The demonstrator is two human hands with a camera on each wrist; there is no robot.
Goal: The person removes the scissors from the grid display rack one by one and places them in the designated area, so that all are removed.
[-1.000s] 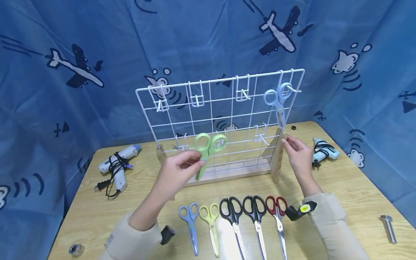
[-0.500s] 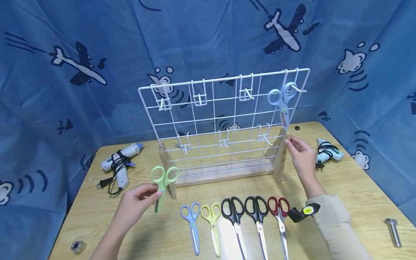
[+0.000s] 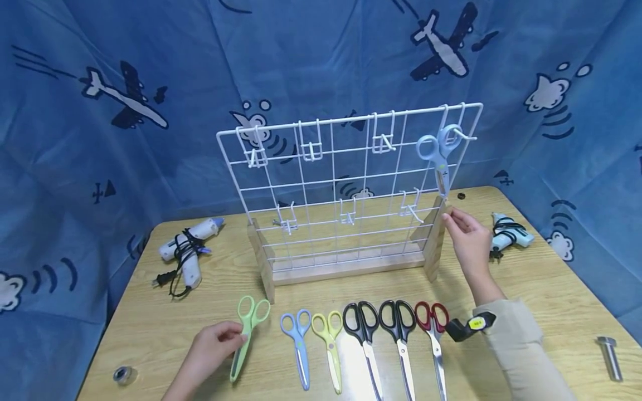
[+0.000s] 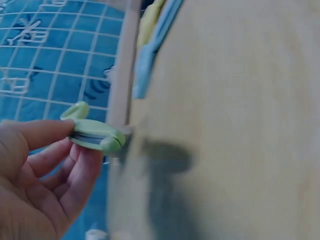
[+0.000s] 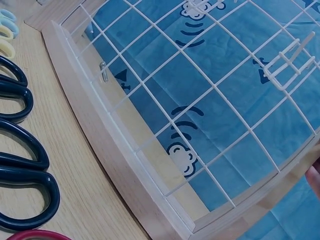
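My left hand (image 3: 213, 348) pinches a pair of green scissors (image 3: 247, 328) by the part below the loops, low over the table and left of the scissors row. In the left wrist view the thumb and fingers hold the green scissors (image 4: 95, 131) with the blade end towards the camera. At the rack's right end, my right hand (image 3: 468, 242) grips the top of the wooden upright (image 3: 434, 245). Above it, light blue scissors (image 3: 440, 159) hang from a hook on the white wire grid (image 3: 333, 184). Only a bit of the right hand (image 5: 314, 177) shows in the right wrist view.
Blue scissors (image 3: 298, 340), yellow scissors (image 3: 329, 340), two black-handled pairs (image 3: 362, 328) and red-handled scissors (image 3: 425, 317) lie in a row. Several bare hooks (image 3: 312, 150) hang on the grid. Glue guns (image 3: 190, 250) lie either side; a bolt (image 3: 609, 359) is at right.
My left hand has carried the green scissors from in front of the grid leftward and down to near the tabletop. The right hand keeps its grip on the upright.
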